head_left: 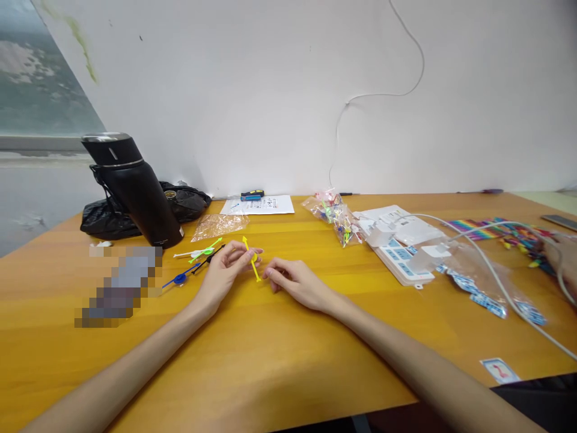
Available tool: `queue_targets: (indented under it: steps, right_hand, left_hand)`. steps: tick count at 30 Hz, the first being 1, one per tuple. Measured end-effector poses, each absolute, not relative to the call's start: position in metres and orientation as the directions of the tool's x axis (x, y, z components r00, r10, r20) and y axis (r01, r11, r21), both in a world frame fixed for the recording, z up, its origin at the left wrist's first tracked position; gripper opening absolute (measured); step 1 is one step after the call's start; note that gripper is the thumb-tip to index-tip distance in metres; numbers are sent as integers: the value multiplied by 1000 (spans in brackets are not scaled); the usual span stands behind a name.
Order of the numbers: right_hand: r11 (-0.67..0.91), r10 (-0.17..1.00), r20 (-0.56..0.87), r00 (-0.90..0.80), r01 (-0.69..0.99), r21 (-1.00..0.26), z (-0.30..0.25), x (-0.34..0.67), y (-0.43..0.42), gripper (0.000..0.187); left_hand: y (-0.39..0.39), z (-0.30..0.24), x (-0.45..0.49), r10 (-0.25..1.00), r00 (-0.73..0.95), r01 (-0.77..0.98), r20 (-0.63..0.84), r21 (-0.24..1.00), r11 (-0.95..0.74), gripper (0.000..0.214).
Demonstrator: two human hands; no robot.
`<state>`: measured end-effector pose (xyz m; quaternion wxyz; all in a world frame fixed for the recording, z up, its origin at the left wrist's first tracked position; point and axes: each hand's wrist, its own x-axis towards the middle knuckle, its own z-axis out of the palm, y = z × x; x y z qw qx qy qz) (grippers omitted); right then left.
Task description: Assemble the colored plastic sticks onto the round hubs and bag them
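My left hand (228, 267) pinches a yellow plastic arrow stick (250, 257) between thumb and fingers, holding it just above the wooden table (252, 355). My right hand (295, 282) rests on the table just right of the stick, fingers curled, apparently holding nothing. Left of my left hand lie similar sticks: a green one (205, 251), a white one (187, 254), a black one (208, 260) and a blue one (180, 278).
A black flask (135, 189) stands at the back left before a black bag (183, 201). Plastic bags of small coloured parts (336, 218), a white power strip (399, 255) with cable, papers (259, 205) and rainbow strips (491, 228) lie to the right. Another person's hand (563, 264) is at the right edge.
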<state>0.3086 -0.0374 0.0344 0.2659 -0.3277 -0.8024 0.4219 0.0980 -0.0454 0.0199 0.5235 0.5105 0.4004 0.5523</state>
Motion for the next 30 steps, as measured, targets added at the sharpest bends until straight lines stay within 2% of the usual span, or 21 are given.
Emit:
queue_targets:
  steps: [4,8,13,17,20,23,27,30]
  right_hand:
    - [409,708,153,-690,224,-885,32,306,-39,24]
    - [387,718,147,-680,214,-897,28,305,-38,24]
    - [305,748,125,-652,171,-937,29,305,-36,29]
    - [243,836,167,-523,79,-967,32,309,-26,30]
    - [261,892,221,-395,50,-964,30,315,-15,30]
    - [246,920,217,-325,51,-968,27,319,-8,30]
    - [261,920,220,-324,89,-961,23,318,-7,27]
    - [313,899,227,-376,186,-931,22,315,-13,22]
  left_hand:
    - [-46,17,100,971,120,-96,208,976,-197,28]
    - [-48,16,101,954,142,-64,263,964,-257,26]
    - [-51,18,102,965,147,-108,218,973,-204,27]
    - [-52,17,104,972,170,-164,160,978,-132,31]
    - [-51,14,104,970,197,-132,141,984,-116,34]
    - [-50,13,103,968,199,-100,150,986,-133,32]
    - [-57,22,104,944,228,-27,238,971,-238,26]
    - [-72,32,107,877,351,82,328,923,-377,25]
